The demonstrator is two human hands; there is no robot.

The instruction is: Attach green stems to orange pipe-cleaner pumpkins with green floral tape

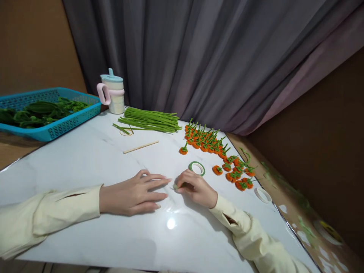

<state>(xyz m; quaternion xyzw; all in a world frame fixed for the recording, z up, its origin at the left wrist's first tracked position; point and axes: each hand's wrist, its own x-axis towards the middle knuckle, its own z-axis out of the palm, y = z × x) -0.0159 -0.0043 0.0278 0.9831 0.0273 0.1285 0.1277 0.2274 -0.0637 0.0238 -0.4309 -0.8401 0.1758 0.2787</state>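
Note:
My left hand lies palm down on the white tabletop, fingers stretched out and apart, holding nothing. Just to its right, my right hand pinches something small and pale green between thumb and fingertips; most of it is hidden. Right behind that hand lies a green-rimmed tape roll. Small orange flowers with short green stems sit head down or on their sides, spread from behind the tape roll to the right edge of the table.
A bundle of green fuzzy stems lies at the back, beside a lidded tumbler. A thin wooden stick lies nearer. The blue basket at left holds green leafy pieces. A white ring rests near the right edge.

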